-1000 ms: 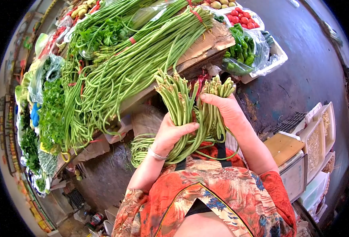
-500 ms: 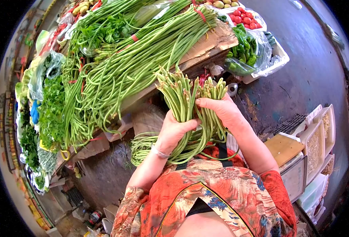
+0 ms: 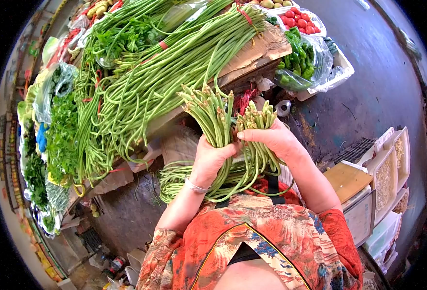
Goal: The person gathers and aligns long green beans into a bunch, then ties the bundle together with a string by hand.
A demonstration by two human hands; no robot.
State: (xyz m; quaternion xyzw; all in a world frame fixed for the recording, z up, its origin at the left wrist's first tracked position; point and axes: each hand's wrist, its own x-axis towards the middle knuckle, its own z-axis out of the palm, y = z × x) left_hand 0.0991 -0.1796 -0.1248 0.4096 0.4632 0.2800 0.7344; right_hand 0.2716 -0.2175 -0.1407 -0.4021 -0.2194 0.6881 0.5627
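My left hand (image 3: 212,158) is wrapped round a thick bunch of long beans (image 3: 207,115), their cut ends pointing up and away from me. A second, smaller bunch of long beans (image 3: 258,117) is gripped in my right hand (image 3: 277,139), thumb across the front. A narrow gap separates the two bunches at the top. The beans' long tails hang down and curl in loops (image 3: 175,182) over my lap and to its left. Red ties (image 3: 245,99) show beyond the gap, behind the bunches.
Ahead and left, a stall table edged with cardboard (image 3: 259,53) bears tied long beans (image 3: 175,72) and leafy greens (image 3: 64,121). Bagged green peppers (image 3: 298,60) and tomatoes (image 3: 299,21) stand at the far right. A wooden board (image 3: 347,181) and pale bins (image 3: 385,179) are at my right.
The bunch in my left hand has moved slightly left, and the right one has come a little lower. The gap between their tops is wider, showing more of the red ties.
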